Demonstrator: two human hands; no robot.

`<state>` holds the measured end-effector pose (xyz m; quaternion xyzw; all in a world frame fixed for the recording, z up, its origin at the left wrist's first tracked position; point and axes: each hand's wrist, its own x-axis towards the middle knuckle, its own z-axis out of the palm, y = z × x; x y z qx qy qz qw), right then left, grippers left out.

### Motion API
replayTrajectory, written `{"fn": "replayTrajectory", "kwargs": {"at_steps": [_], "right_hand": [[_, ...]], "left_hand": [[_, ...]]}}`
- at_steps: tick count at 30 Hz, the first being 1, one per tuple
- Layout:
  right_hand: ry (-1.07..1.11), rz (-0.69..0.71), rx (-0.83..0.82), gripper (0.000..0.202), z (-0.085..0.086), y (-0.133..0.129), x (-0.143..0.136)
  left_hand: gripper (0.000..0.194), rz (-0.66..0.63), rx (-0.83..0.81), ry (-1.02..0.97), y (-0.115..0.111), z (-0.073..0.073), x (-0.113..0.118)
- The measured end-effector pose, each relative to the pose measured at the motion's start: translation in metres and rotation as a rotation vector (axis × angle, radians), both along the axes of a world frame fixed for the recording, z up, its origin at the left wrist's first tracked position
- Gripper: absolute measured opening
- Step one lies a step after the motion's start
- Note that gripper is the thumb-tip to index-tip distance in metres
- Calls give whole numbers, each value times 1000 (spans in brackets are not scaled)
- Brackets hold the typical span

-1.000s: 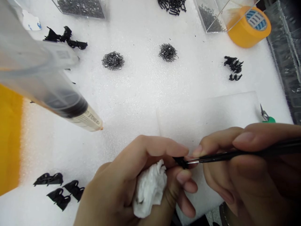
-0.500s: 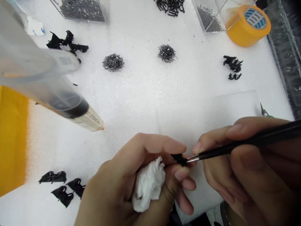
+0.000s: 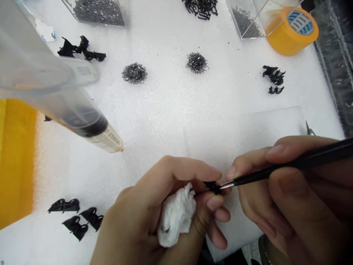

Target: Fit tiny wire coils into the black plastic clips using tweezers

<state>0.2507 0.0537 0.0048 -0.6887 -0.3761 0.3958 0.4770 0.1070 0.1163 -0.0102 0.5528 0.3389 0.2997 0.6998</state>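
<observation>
My left hand [image 3: 162, 206] is closed, pinching a small black plastic part [image 3: 213, 187] between thumb and index finger. A crumpled white tissue [image 3: 177, 215] is tucked in the same palm. From the right, my right hand [image 3: 289, 195] grips black tweezers [image 3: 264, 175], whose bright metal tips touch the black part. The fingers cover most of that part, and whether the tips hold anything small I cannot tell. A large syringe [image 3: 91, 123] with a capped tip slants in from the upper left, close to the camera.
Small metal pieces lie in two piles, a left pile [image 3: 135, 73] and a right pile [image 3: 196, 62]. Black plastic parts [image 3: 75, 226] rest at lower left, others [image 3: 273, 75] at right. Clear boxes [image 3: 97, 13], an orange tape roll [image 3: 292, 31] and a pointed tool [image 3: 309, 129] surround the white foam sheet [image 3: 165, 114].
The surroundings and my left hand appear shifted slightly to the right in view. Both hands keep the same grips, and the tweezer tips stay against the black part.
</observation>
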Motion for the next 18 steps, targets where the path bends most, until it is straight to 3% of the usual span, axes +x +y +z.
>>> {"fn": "replayTrajectory", "kwargs": {"at_steps": [5, 14, 18], "right_hand": [[-65, -112, 249, 23, -2, 3, -10], [-55, -202, 254, 22, 0, 9, -16], [30, -146, 195, 15, 2, 6, -11]], "left_hand": [[31, -10, -1, -1, 0, -2, -2], [30, -16, -11, 1, -1, -1, -2], [29, -2, -58, -11, -1, -1, 0]]}}
